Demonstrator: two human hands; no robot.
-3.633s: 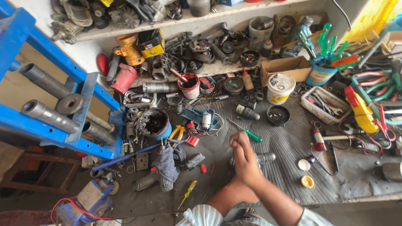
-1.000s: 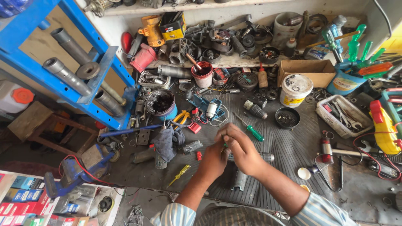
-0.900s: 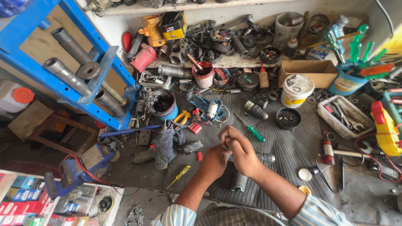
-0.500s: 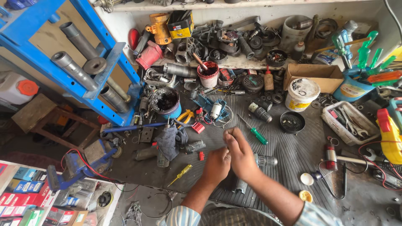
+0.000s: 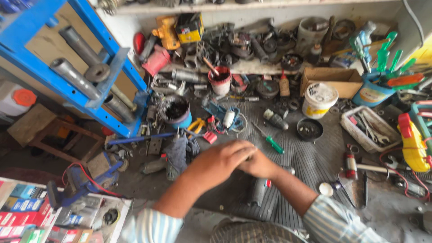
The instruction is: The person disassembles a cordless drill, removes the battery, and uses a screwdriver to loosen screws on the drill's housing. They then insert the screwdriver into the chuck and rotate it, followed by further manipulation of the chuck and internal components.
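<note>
My left hand (image 5: pixel 219 160) and my right hand (image 5: pixel 260 164) are pressed together over a ribbed grey mat (image 5: pixel 315 157) on a cluttered workbench. The left hand lies partly over the right, fingers curled and blurred. Whatever sits between them is hidden. Just under the hands lies a grey cylindrical power tool (image 5: pixel 259 191). A green-handled screwdriver (image 5: pixel 273 144) rests on the mat a little beyond my fingers.
A blue press frame (image 5: pixel 67 67) with steel rods stands at the left. Behind the mat are a red cup with a brush (image 5: pixel 220 82), a white bucket (image 5: pixel 318 99), a black dish (image 5: pixel 309 129), a cardboard box (image 5: pixel 333 81) and a white tray of wrenches (image 5: pixel 369 129).
My hands have stayed joined and dropped slightly toward me, the left now covering more of the right. The view has shifted a little.
</note>
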